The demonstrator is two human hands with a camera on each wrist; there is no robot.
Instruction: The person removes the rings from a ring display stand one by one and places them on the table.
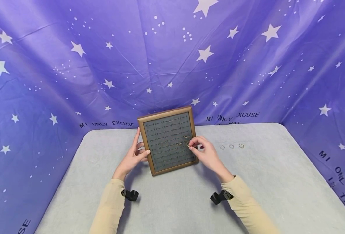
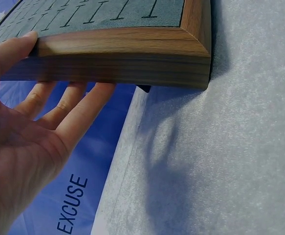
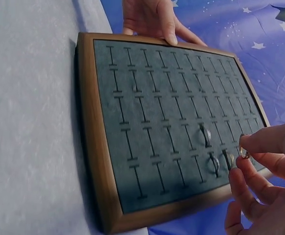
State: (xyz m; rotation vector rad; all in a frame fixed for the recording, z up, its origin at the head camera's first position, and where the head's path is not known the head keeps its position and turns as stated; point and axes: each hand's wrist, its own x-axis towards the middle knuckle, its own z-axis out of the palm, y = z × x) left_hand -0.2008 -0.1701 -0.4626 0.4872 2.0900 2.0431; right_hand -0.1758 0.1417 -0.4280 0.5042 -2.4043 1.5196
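A wood-framed ring display tray [image 1: 146, 143] with rows of slits in its grey pad stands tilted on the table. My left hand [image 1: 133, 157] holds its left side, thumb on the front of the frame and fingers behind. In the right wrist view, two silver rings [image 3: 207, 137] and a gold-toned ring [image 3: 229, 159] sit in slits. My right hand [image 1: 206, 154] pinches a small gold-toned ring [image 3: 242, 148] between thumb and fingertips, close over the pad's right part. Three more rings [image 1: 231, 146] lie in a row on the table, right of that hand.
The grey-covered table [image 1: 172, 201] ends at a purple star-printed cloth [image 1: 160, 58] that hangs behind and at both sides. Each wrist wears a small black camera [image 1: 130, 195]. The tray's lower edge comes down near the middle of the table.
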